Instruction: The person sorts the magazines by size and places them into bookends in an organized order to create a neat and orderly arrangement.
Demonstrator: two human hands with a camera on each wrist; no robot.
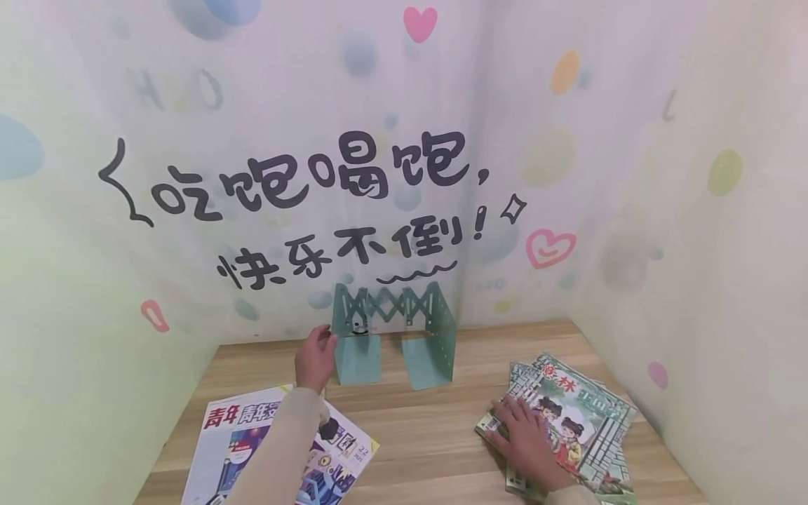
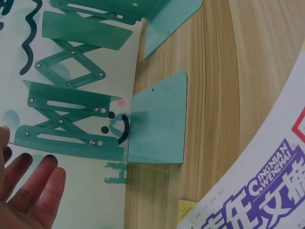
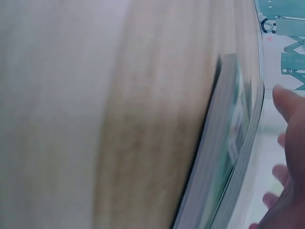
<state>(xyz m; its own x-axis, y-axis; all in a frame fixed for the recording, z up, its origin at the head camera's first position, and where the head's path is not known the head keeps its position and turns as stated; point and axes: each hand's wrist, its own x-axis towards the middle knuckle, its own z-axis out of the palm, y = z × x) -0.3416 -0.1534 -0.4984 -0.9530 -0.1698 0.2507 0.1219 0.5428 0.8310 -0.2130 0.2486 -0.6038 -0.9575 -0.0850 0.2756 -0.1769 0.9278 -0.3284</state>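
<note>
A green expandable metal bookend [image 1: 391, 330] stands on the table against the back wall, its scissor links spread between two upright end plates. My left hand [image 1: 315, 359] is at its left end plate, fingertips right at the upper edge. The left wrist view shows those fingers [image 2: 38, 191] loosely bent beside the plate [image 2: 157, 119]. My right hand [image 1: 527, 438] rests with spread fingers on a stack of green illustrated magazines [image 1: 583, 417] at the right. In the right wrist view, that hand [image 3: 290, 157] appears beyond the stack's page edges [image 3: 214, 138].
More magazines [image 1: 344, 449] lie overlapping at the front left, partly hidden by my left sleeve [image 1: 278, 449]. Behind the wood-grain table [image 1: 435, 428] hangs a white wall [image 1: 284, 91] with black lettering and colored spots. Pale side walls [image 1: 726, 280] flank the table.
</note>
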